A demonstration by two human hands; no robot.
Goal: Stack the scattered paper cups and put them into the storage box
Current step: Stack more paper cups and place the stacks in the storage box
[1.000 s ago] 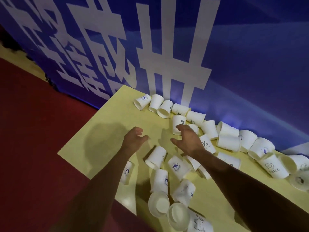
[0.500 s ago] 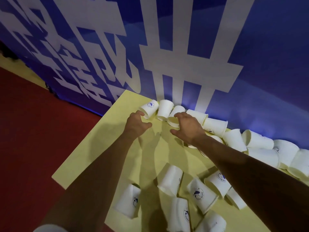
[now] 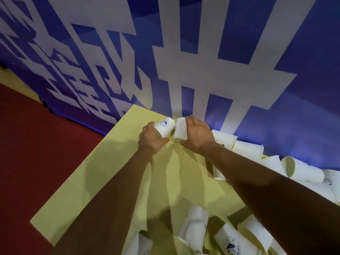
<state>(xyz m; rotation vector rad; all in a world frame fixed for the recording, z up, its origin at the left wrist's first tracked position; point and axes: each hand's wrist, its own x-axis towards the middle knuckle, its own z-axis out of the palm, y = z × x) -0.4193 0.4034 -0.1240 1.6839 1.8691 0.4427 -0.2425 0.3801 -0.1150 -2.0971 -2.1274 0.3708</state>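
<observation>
Left hand (image 3: 151,139) grips cup (image 3: 164,126) — right hand (image 3: 197,134) another.

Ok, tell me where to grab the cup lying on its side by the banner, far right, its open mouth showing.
Take the sideways cup across its side wall, just behind the rim, coming down from above. It lies on its side with its mouth turned left, so the wall is exposed on top. Grip lightly; paper likely crushes.

Yellow table (image 3: 103,181), red floor (image 3: 36,153), blue banner (image 3: 303,89) with large white characters behind
</observation>
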